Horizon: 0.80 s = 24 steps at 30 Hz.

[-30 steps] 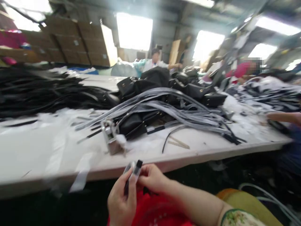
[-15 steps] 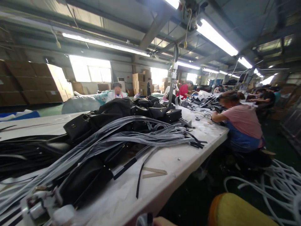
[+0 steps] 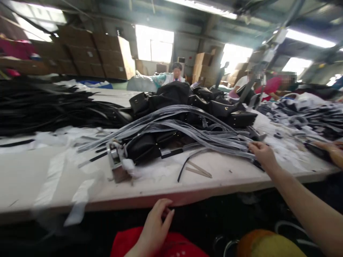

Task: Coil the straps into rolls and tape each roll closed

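My right hand reaches across the table, its fingers pinched at the right end of a bundle of straps in clear plastic sleeves. How many straps it grips is hidden. The bundle lies in an arc over a heap of black leather bags. My left hand is low in front of the table edge, above red cloth, its fingers loosely bent and apart from the thumb. I see nothing held in it.
A small metal clamp-like device stands on the white table. Black straps are heaped at the left, beige strips lie in front. Another person's hand is at the right. A yellow round seat stands below.
The view has swung left and down toward the table. Both my hands have come into clear view, the right one now at the sleeved straps' end.
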### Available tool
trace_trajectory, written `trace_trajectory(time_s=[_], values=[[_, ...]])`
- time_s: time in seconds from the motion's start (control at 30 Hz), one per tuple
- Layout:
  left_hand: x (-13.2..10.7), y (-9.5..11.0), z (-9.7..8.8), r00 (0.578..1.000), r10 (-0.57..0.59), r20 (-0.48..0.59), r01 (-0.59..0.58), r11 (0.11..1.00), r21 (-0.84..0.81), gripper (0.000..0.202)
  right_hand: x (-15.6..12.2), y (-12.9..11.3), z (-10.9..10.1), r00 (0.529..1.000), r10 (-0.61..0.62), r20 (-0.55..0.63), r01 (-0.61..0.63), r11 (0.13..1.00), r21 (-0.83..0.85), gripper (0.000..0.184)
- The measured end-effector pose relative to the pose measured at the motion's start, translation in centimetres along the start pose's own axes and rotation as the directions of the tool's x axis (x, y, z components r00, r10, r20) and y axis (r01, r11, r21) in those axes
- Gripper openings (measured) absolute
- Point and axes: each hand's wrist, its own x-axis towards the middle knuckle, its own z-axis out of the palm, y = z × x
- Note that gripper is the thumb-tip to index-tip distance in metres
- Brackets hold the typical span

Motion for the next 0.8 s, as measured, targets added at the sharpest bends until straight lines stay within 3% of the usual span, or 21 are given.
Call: trace_trajectory(time_s=[0.07, 0.13, 0.2, 0.3, 0.4, 0.5, 0.6, 0.7, 0.8], values=[[0.1, 0.5, -0.7, 0.999, -0.035, -0.005, 0.035, 0.999, 0.022, 0.024, -0.7, -0.5, 6.0, 0.980, -0.103, 0.173, 0.098, 0.995, 0.037, 0.031], [0.1, 0.6, -1.7, 0.998, -0.061, -0.012, 0.061, 0.997, 0.055, 0.023, -2.0, -1.9, 11.8, 0.912, -0.260, 0.317, 0.259, 0.965, 0.047, 0.030], [0.0, 0.6, -2.7, 0.996, -0.089, -0.031, 0.091, 0.992, 0.084, 0.022, -2.2, -4.4, 16.7, 0.858, -0.365, 0.361, 0.389, 0.921, 0.007, 0.031], [-0.1, 0.2, -3.7, 0.991, -0.102, -0.086, 0.111, 0.987, 0.112, 0.022, 0.8, -10.0, 22.0, 0.840, -0.434, 0.326, 0.479, 0.875, -0.069, 0.035], [-0.1, -0.4, -4.2, 0.989, -0.077, -0.127, 0.094, 0.987, 0.133, 0.022, 5.0, -15.4, 25.0, 0.839, -0.453, 0.301, 0.511, 0.847, -0.149, 0.045], [0.0, -0.7, -4.6, 0.989, -0.044, -0.139, 0.069, 0.982, 0.178, 0.020, 7.3, -18.4, 25.9, 0.819, -0.459, 0.345, 0.548, 0.803, -0.232, 0.043], [0.3, -0.4, -5.3, 0.988, -0.032, -0.153, 0.066, 0.973, 0.223, 0.018, 7.5, -18.9, 24.5, 0.786, -0.480, 0.390, 0.597, 0.753, -0.277, 0.034], [1.4, 0.8, -6.3, 0.977, 0.041, -0.209, 0.033, 0.940, 0.340, 0.021, 5.2, -18.1, 20.4, 0.723, -0.568, 0.394, 0.683, 0.676, -0.278, 0.037], [4.1, 3.4, -7.2, 0.912, 0.302, -0.279, -0.099, 0.819, 0.565, 0.039, 0.4, -16.0, 14.4, 0.594, -0.729, 0.342, 0.803, 0.564, -0.193, 0.043]])
